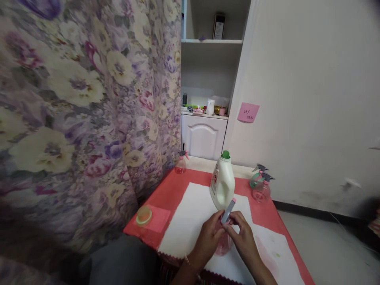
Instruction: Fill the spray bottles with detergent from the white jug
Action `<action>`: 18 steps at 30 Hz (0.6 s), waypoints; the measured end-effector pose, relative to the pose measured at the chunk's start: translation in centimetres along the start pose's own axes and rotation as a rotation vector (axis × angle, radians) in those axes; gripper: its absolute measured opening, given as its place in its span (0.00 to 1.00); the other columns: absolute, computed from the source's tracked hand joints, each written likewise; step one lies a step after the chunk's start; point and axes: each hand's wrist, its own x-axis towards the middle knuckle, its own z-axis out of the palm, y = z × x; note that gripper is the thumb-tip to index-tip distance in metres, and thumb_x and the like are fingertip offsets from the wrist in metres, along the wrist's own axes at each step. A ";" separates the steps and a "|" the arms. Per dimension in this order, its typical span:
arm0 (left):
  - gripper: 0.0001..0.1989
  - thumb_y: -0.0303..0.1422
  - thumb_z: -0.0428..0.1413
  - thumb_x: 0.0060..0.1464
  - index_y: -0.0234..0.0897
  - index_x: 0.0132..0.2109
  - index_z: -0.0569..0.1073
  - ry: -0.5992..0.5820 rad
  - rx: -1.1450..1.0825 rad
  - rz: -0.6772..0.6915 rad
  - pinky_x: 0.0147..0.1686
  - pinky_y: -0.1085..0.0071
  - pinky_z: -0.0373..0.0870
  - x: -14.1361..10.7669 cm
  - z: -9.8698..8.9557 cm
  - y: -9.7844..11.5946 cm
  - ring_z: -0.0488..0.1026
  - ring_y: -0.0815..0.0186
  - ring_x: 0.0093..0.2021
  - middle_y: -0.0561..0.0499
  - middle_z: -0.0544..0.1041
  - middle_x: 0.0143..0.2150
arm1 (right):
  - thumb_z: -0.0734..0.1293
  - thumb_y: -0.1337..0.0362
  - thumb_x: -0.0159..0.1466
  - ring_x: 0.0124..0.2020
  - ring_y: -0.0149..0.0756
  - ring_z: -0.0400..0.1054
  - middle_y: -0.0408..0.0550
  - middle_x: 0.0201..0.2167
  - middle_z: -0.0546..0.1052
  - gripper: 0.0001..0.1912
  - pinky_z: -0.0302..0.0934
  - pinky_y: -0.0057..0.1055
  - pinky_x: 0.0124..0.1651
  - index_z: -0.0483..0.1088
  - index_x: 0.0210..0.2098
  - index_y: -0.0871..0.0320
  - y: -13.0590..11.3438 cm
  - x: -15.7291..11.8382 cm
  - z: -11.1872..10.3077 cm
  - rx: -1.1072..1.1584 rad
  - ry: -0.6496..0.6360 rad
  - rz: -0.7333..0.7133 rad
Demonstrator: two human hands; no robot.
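Low at the front of the table, my left hand [210, 233] and my right hand [242, 235] meet around the neck of a clear pink spray bottle [222, 246]. Its grey spray head [228, 212], with a pink nozzle, sticks up between my fingers and points away from me. Both hands are closed at the neck, and my fingers hide the collar. Just beyond them stands a large white jug [223, 183] with a handle and a green cap [226, 154].
A pink spray bottle [180, 164] stands back left; a green one [255, 179] and another pink one [261, 192] stand back right. A round lid-like container [144, 215] lies front left. White paper [184, 213] covers part of the red tabletop [160, 194]. A flowered curtain [89, 118] hangs left.
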 end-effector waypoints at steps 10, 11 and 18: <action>0.25 0.25 0.54 0.54 0.40 0.60 0.67 -0.019 -0.140 -0.018 0.61 0.60 0.62 -0.5 0.2 -0.3 0.68 0.58 0.59 0.46 0.71 0.61 | 0.68 0.67 0.54 0.34 0.39 0.67 0.42 0.30 0.70 0.05 0.62 0.34 0.40 0.70 0.32 0.55 -0.1 -0.1 1.0 -0.016 0.129 0.077; 0.24 0.27 0.54 0.55 0.40 0.60 0.67 -0.023 -0.176 -0.042 0.61 0.60 0.62 -0.5 0.2 -0.1 0.68 0.58 0.60 0.45 0.71 0.62 | 0.68 0.67 0.54 0.35 0.40 0.67 0.42 0.31 0.71 0.06 0.62 0.35 0.41 0.70 0.32 0.55 0.1 -0.3 1.2 -0.014 0.140 0.075; 0.20 0.37 0.52 0.59 0.37 0.57 0.69 -0.018 -0.259 -0.038 0.58 0.59 0.65 -0.2 -0.1 1.0 0.71 0.56 0.57 0.44 0.75 0.56 | 0.67 0.65 0.58 0.37 0.41 0.69 0.45 0.33 0.74 0.07 0.63 0.36 0.43 0.73 0.37 0.55 0.0 -0.5 1.2 0.006 0.147 0.029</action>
